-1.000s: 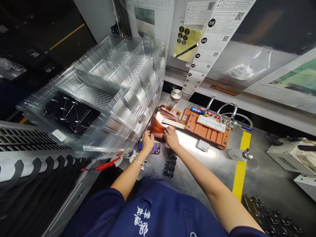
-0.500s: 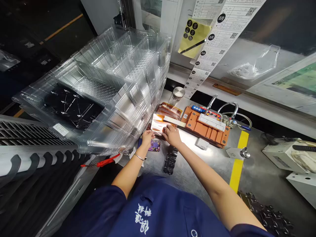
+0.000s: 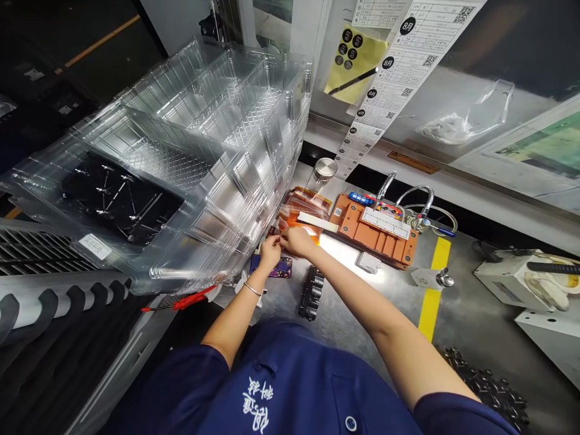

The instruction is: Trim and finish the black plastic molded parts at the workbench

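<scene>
Since the earlier frame my hands have drawn together off the amber film sheets. My left hand and right hand now touch fingertip to fingertip, pinched on something too small to tell. The sheets lie just beyond them on the desk, beside the clear tray stack.

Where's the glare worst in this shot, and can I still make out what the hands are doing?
Head view: glare burns out the bench just right of the hands, under a local lamp; clear trays throw scattered reflections. Left hand and right hand meet at the amber sheets, fingertips too small to resolve. Edges bend from wide-angle distortion; left background is dark.
</scene>
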`<state>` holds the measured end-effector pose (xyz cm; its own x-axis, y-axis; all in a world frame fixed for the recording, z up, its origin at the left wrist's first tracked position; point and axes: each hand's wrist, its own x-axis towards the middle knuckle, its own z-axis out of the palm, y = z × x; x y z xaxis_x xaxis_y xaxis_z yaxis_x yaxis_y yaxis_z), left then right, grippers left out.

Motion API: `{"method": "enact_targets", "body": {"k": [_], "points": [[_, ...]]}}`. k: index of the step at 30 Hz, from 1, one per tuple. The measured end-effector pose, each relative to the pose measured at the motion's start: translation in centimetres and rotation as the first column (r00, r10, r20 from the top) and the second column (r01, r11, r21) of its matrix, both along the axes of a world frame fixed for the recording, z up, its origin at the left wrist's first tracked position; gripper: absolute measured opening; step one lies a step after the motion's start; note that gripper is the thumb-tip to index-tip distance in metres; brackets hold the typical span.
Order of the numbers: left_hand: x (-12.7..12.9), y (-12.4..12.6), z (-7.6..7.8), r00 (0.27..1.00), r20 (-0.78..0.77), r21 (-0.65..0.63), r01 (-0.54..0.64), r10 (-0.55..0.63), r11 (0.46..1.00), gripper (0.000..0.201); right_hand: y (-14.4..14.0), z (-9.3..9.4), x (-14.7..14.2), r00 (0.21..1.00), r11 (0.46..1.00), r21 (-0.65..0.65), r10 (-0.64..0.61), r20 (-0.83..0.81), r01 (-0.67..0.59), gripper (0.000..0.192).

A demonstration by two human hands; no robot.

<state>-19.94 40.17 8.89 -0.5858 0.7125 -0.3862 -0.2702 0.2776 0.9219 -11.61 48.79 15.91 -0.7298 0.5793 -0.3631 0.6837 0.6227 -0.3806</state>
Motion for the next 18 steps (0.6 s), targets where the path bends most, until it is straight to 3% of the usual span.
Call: {"method": "enact_targets", "body": {"k": [8,18], "points": [[0.1,0.0,-0.9,0.999,0.042,0.028,0.016,-0.018,0.999,0.01,1.2,-0.5,-0.1,0.999,0.993,-0.113,-0.043,-0.009,0.042,0.019],[-0.3,-0.5,-1.3,0.984,0.171,-0.001,-0.045,0.044,0.999,0.016,0.6,-3.2,1.5,0.942,0.932,-0.183,-0.329,-0.061,0.314,0.024]]}}
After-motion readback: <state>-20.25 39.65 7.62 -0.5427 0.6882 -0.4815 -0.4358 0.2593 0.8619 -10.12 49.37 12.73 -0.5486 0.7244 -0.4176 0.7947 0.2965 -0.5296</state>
